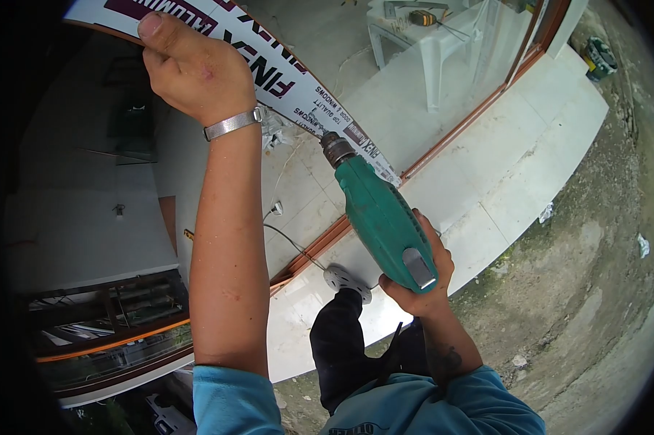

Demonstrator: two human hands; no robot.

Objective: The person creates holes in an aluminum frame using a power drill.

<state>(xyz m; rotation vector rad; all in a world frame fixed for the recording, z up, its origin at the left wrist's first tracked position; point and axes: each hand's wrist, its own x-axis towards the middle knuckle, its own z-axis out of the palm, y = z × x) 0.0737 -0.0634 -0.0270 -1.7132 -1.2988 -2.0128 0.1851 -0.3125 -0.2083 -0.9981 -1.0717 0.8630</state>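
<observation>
A long panel (269, 80) covered in printed white film runs from the top left down to the middle. My left hand (196, 72) grips its upper part, thumb on the printed face, the other fingers partly hidden. My right hand (421, 279) is wrapped round the rear of a green power drill (381, 217). The drill's chuck (335, 148) points up and left, with its tip at the panel's printed face near the edge. Whether the bit has entered the panel is too small to tell.
Below the panel a brown floor track (443, 148) crosses the tiles. A white plastic stool (432, 51) with tools on top stands upper right. A cord with a plug (277, 209) lies on the floor. A bucket (600, 59) stands far right.
</observation>
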